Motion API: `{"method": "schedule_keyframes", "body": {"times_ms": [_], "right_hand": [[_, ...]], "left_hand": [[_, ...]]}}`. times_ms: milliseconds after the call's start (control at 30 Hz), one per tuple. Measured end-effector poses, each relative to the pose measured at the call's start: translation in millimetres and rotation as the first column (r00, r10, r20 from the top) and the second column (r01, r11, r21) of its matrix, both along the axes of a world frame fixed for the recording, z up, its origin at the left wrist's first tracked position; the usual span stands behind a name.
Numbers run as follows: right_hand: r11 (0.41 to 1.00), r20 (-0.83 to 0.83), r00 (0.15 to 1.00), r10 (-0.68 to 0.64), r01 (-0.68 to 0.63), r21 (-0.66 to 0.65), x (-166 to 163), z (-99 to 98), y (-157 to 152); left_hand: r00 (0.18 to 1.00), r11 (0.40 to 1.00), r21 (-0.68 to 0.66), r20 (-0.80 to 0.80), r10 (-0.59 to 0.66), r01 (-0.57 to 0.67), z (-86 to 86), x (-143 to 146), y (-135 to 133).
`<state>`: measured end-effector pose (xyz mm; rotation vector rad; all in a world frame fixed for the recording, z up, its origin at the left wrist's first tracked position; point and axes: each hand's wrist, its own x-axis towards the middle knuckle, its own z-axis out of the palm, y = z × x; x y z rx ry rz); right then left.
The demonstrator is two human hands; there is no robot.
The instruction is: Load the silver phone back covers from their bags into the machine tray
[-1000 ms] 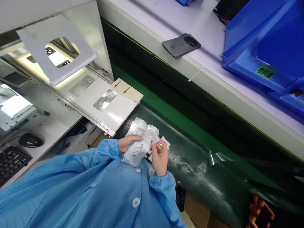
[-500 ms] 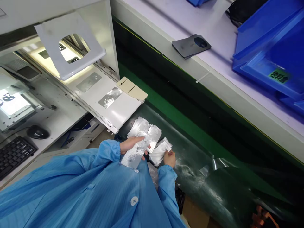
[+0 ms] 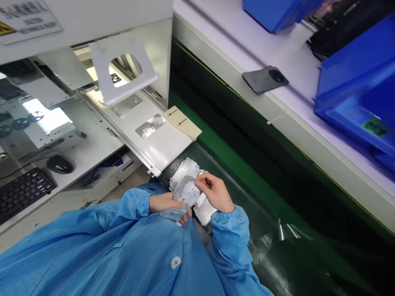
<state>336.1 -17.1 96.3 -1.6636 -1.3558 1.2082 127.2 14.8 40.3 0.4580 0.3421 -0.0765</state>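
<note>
My left hand (image 3: 168,202) is wrapped round the lower left side of a shiny clear film sheet (image 3: 189,192), phone-sized with round cut-outs at one end. Thumb and fingertips of my right hand (image 3: 217,194) pinch the sheet's upper right corner. Under and behind it lies a stack of similar films (image 3: 184,170) in my lap area. Another film stack (image 3: 205,214) shows below my right hand, partly covered. On the white conveyor tray (image 3: 173,148) to the upper left, a reflective film piece (image 3: 150,126) and a greyer one (image 3: 127,105) lie flat.
A white machine housing (image 3: 154,53) with a cut-out flap (image 3: 148,80) stands over the tray. A mouse (image 3: 60,163) and keyboard (image 3: 26,187) are at left. Grey phone back covers (image 3: 262,81) lie on the right-hand shelf, beside blue bins (image 3: 345,90).
My right hand has left the right-hand film stack and moved up and left to the sheet in my left hand. The camera view has shifted, so the surroundings sit further right.
</note>
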Motion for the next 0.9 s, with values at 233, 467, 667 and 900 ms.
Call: {"method": "schedule_keyframes", "body": {"times_ms": [233, 467, 667, 900], "right_hand": [[0.941, 0.072, 0.955, -0.287, 0.268, 0.206, -34, -57.4, 121], [0.897, 0.533, 0.724, -0.438, 0.309, 0.318, -65, -94.8, 199], [0.964, 0.726, 0.681, -0.091, -0.121, 0.235, -122, -113.9, 172], [0.983, 0.785, 0.615, -0.071, -0.092, 0.161, -139, -129.3, 136]], "left_hand": [[0.950, 0.952, -0.130, -0.181, 0.253, -0.278, -8.1, -73, 48], [0.725, 0.770, -0.042, -0.371, 0.580, -0.637, -12.8, -189, 55], [0.714, 0.754, -0.050, -0.365, 0.597, -0.655, -8.9, -201, 67], [0.835, 0.856, -0.082, -0.285, 0.472, -0.511, -10.7, -161, 92]]}}
